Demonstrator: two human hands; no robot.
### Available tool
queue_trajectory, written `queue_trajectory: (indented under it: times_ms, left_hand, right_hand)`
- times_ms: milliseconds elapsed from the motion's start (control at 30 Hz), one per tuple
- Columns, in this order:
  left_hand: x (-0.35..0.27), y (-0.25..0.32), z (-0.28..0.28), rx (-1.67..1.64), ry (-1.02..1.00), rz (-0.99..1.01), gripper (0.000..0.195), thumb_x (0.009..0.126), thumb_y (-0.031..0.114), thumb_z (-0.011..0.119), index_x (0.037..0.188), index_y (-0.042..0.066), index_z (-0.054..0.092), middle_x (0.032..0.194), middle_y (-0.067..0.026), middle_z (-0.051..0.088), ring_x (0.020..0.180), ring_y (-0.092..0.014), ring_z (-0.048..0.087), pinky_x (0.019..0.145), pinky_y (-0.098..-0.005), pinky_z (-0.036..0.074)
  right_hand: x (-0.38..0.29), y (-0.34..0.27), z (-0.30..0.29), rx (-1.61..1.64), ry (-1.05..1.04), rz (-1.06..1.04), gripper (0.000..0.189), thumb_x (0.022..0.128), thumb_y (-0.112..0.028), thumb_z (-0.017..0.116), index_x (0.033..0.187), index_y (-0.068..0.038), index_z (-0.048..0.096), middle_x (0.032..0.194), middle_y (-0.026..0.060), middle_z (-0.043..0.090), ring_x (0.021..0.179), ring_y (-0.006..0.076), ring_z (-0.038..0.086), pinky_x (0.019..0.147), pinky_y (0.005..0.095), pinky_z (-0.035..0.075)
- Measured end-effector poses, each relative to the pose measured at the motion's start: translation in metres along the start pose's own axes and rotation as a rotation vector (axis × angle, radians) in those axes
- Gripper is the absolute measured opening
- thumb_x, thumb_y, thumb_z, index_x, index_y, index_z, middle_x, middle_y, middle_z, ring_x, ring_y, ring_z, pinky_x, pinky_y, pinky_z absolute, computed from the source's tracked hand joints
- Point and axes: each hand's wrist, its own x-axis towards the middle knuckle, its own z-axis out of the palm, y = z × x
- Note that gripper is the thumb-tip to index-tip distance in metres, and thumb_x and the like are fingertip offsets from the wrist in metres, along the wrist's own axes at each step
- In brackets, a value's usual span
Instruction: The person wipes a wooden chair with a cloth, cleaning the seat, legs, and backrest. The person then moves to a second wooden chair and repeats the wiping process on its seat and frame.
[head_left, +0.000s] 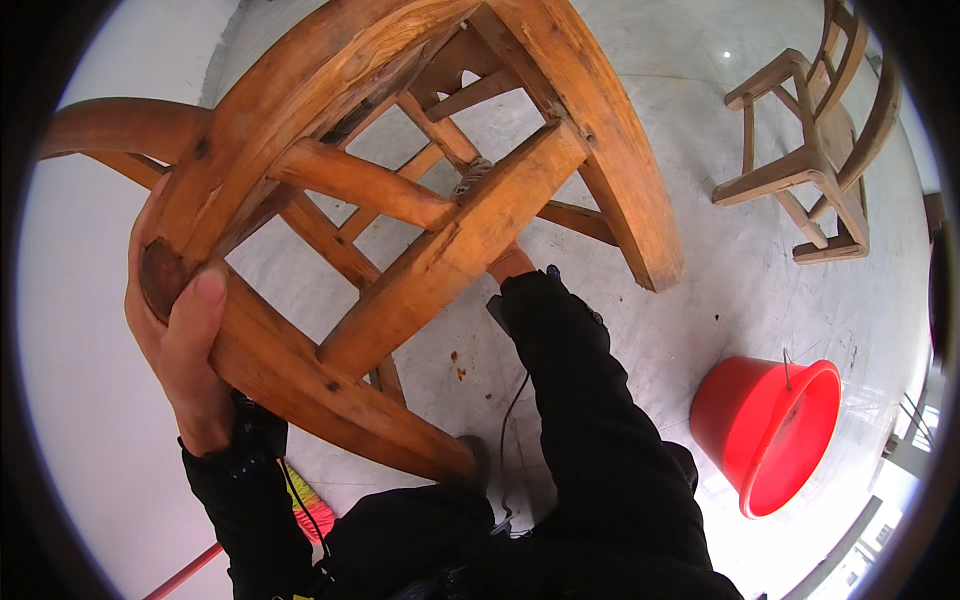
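Observation:
A wooden chair (442, 255) with orange-brown, worn curved timbers fills the upper left and middle, tilted close in front of me. My left hand (180, 322) is wrapped around a corner of its frame at the left, thumb on the near side. My right hand (513, 262) reaches beneath a crossbar of the chair; its fingers are mostly hidden behind the wood. Light twisted cord or cloth (474, 177) shows just above that crossbar, at a joint or near my hidden fingers.
A second, paler wooden chair (806, 161) lies tipped on the grey floor (667, 330) at upper right. A red bucket (724, 427) with a wire handle is on its side at lower right. A yellow and pink broom head (311, 510) lies at lower left, beside a white wall (90, 360).

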Motion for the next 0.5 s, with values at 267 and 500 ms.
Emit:
queue_trajectory:
  times_ms: [267, 500]
  left_hand:
    - [0.005, -0.002, 0.001, -0.07, 0.063, -0.019, 0.069, 0.087, 0.036, 0.063, 0.141, -0.006, 0.05, 0.129, -0.017, 0.061, 0.122, -0.026, 0.054, 0.107, -0.0366, 0.036]
    - [0.011, -0.009, -0.01, -0.172, 0.051, -0.047, 0.062, 0.088, 0.029, 0.064, 0.137, -0.007, 0.053, 0.126, -0.0151, 0.062, 0.116, -0.022, 0.056, 0.103, -0.0348, 0.04]
  right_hand:
    - [0.019, -0.068, -0.021, -0.369, -0.153, 0.049, 0.042, 0.073, -0.004, 0.073, 0.114, -0.015, 0.068, 0.121, 0.005, 0.06, 0.113, 0.0318, 0.055, 0.102, 0.0452, 0.045]
    - [0.05, -0.161, -0.024, 1.626, 0.496, 0.832, 0.031, 0.101, -0.023, 0.055, 0.127, -0.008, 0.062, 0.131, 0.0084, 0.065, 0.119, 0.0263, 0.062, 0.102, 0.0423, 0.05]
